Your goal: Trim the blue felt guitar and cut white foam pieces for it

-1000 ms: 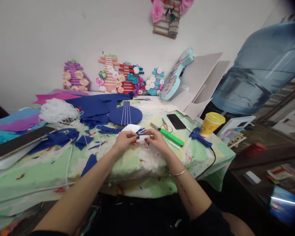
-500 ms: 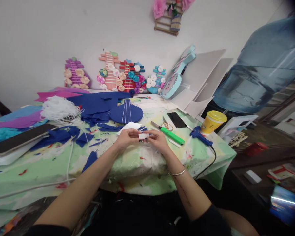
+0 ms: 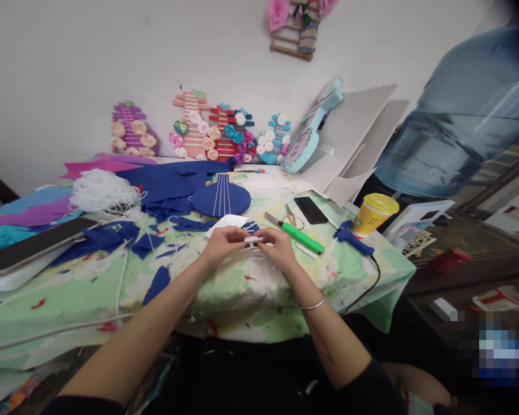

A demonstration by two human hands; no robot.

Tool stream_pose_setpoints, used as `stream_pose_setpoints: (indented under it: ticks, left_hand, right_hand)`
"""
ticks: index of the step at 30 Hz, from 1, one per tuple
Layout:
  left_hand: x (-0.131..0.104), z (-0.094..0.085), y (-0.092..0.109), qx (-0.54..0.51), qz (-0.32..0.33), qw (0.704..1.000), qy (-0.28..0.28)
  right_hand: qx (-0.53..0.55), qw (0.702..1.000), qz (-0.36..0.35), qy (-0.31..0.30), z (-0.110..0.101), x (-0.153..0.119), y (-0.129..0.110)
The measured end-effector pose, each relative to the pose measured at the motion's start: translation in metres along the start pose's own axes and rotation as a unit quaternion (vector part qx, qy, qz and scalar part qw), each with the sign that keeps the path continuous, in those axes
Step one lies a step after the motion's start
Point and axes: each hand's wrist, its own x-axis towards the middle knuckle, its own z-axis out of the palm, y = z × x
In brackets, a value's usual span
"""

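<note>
Above the green-and-white cloth-covered desk [image 3: 237, 294], left hand [image 3: 221, 246] and right hand [image 3: 278, 248] both pinch a small flat white piece [image 3: 254, 239], possibly foam board; edge-on, hard to confirm. Just beyond: white sheet [image 3: 225, 224], then rounded dark-blue panel [image 3: 241, 201] with white strings.
</note>
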Motion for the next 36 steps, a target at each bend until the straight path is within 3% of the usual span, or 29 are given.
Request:
stream_pose_setpoints:
  ticks: [9,13,15,19,25,27,30,33,36]
  left_hand:
    - [0.004,-0.008,-0.005,0.092,-0.003,0.993,0.079]
    - [0.005,-0.020,-0.009,0.144,-0.023,0.972,0.183]
    - [0.004,-0.024,-0.010,0.210,-0.027,0.955,0.208]
    - [0.003,-0.027,-0.011,0.384,-0.033,0.908,0.164]
    - [0.005,-0.026,-0.014,0.495,0.062,0.855,0.142]
    - [0.005,-0.024,-0.014,0.478,0.110,0.861,0.134]
    - [0.004,-0.020,-0.014,0.438,0.163,0.882,0.057]
    - [0.003,-0.017,-0.014,0.428,0.163,0.889,-0.002]
    - [0.003,-0.015,-0.014,0.415,0.156,0.896,-0.004]
  right_hand:
    - [0.038,0.999,-0.004,0.034,0.000,0.006,0.014]
    - [-0.017,1.000,-0.007,-0.002,0.003,0.009,0.018]
    - [-0.059,0.998,-0.015,-0.031,0.005,0.009,0.018]
    - [-0.109,0.991,-0.024,-0.074,0.007,0.009,0.016]
    - [-0.119,0.987,-0.025,-0.108,0.007,0.008,0.013]
    - [-0.130,0.985,-0.020,-0.112,0.007,0.008,0.012]
    - [-0.158,0.980,-0.014,-0.118,0.007,0.008,0.011]
    - [-0.176,0.976,-0.016,-0.125,0.006,0.009,0.009]
    - [-0.171,0.977,-0.025,-0.127,0.006,0.009,0.008]
